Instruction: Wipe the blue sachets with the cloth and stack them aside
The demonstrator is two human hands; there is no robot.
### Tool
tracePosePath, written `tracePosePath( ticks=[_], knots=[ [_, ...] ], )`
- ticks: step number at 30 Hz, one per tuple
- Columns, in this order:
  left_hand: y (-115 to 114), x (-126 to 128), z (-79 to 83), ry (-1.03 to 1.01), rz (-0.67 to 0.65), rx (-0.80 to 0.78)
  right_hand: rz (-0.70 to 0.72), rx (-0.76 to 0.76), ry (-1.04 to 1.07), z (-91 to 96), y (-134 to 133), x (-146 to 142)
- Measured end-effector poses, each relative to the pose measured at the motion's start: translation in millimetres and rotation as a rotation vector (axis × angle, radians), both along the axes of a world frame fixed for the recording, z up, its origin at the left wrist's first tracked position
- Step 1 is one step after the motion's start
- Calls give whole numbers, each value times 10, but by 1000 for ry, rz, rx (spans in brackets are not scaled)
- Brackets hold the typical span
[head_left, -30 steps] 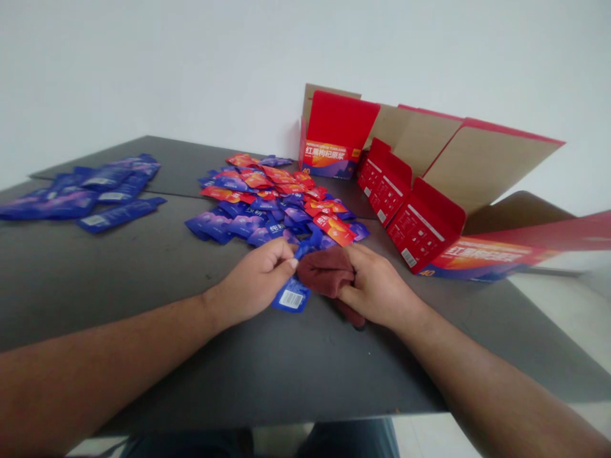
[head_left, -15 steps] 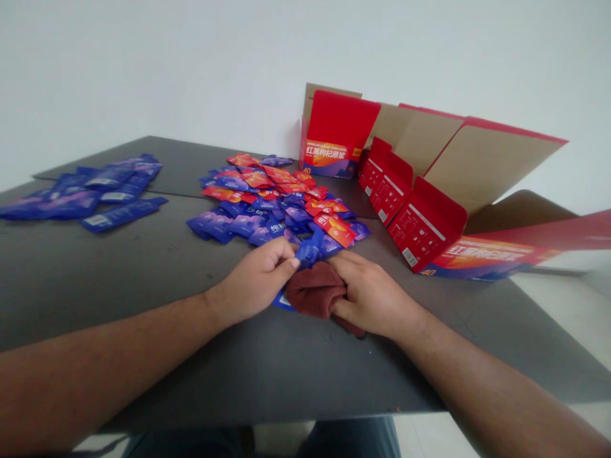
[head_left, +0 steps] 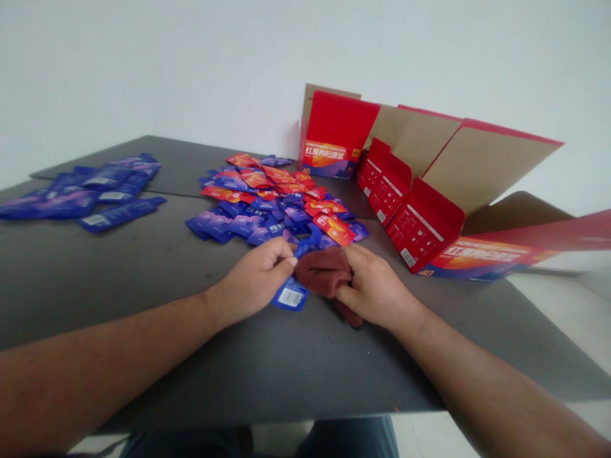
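Observation:
My left hand [head_left: 261, 275] pinches the edge of a blue sachet [head_left: 291, 295] between thumb and fingers, close to the table top. The sachet's lower end, with a white barcode label, shows below the hand; its middle is covered. A folded brown cloth [head_left: 321, 272] is bunched in my right hand [head_left: 371, 286], and it lies over part of that sachet. Right behind both hands spreads a mixed pile of blue and red-orange sachets [head_left: 279, 197].
A separate heap of blue sachets [head_left: 107, 184] lies on the dark grey table [head_left: 200, 375] at the left. On the right stand several red cardboard boxes [head_left: 420, 222] with raised flaps. A pale wall [head_left: 191, 70] rises behind the table.
My right hand has shifted the cloth slightly up and to the right over the sachet, uncovering its barcode end. My left hand has stayed nearly in place.

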State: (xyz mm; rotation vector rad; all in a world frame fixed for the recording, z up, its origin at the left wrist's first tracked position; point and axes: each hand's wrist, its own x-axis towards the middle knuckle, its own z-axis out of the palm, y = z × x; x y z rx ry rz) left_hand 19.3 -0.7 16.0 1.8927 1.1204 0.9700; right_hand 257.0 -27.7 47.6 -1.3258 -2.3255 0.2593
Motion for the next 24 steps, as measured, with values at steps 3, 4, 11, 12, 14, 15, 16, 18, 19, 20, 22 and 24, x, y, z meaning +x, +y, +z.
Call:
tracePosePath(
  ticks=[3, 4, 11, 12, 14, 15, 16, 18, 19, 20, 22, 24],
  knots=[
    [-3, -4, 13, 6, -10, 18, 121, -46, -49, 7, -6, -10],
    [-5, -5, 21, 9, -10, 19, 128, -51, -59, 6, -6, -9],
    [-7, 12, 52, 19, 24, 33, 85, -24, -43, -12, -48, -45],
    [-5, 13, 50, 25, 29, 41, 138, -39, -63, -8, -63, -58],
    [0, 13, 42, 29, 31, 53, 174, -46, -82, 2, -83, -76],
    [3, 12, 35, 26, 32, 57, 151, -37, -82, 5, -86, -81],
    [5, 11, 27, 20, 34, 61, 112, -24, -79, 8, -87, -84],
    [8, 11, 13, 7, 42, 63, 46, -1, -81, 10, -89, -97],
    [8, 12, 8, 1, 48, 64, 45, 3, -92, 11, -95, -109],
    [7, 13, 6, -3, 53, 64, 59, 4, -108, 14, -106, -124],
    [0, 19, 13, -1, 57, 64, 133, 0, -170, 22, -135, -155],
    [-10, 25, 31, 5, 58, 71, 159, 6, -205, 34, -158, -174]
  ],
)
